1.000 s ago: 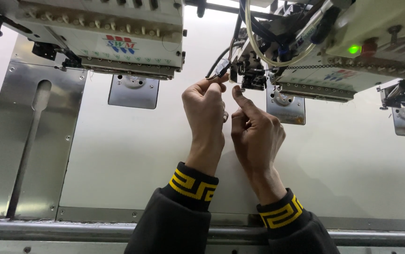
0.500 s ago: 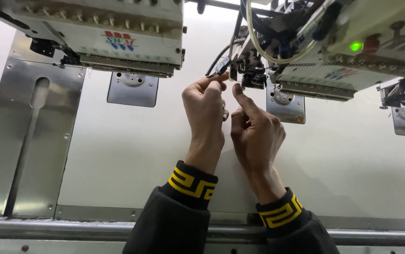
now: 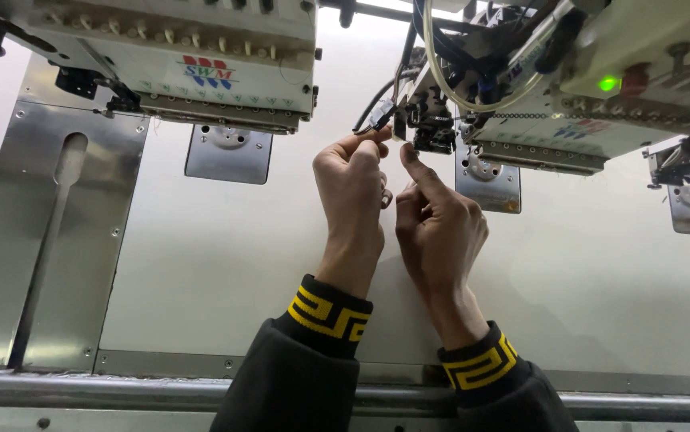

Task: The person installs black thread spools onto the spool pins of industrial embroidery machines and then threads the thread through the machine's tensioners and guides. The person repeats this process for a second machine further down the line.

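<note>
Compared with one second before, both hands stay almost in the same place; only the view shifts a little. From the left, there are two machine heads: the left head point(image 3: 161, 56) and the right head point(image 3: 601, 88) with one green lamp point(image 3: 607, 82). Three metal plates hang under them. The left hand point(image 3: 353, 180) pinches a small black clip point(image 3: 377, 122) between thumb and finger, just beside the needle part point(image 3: 433, 132). The right hand point(image 3: 437, 228) points its forefinger up, touching that part; other fingers are curled.

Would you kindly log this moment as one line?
left hand: pinching small part at black needle assembly | right hand: forefinger raised to assembly | white machine bed below
</note>
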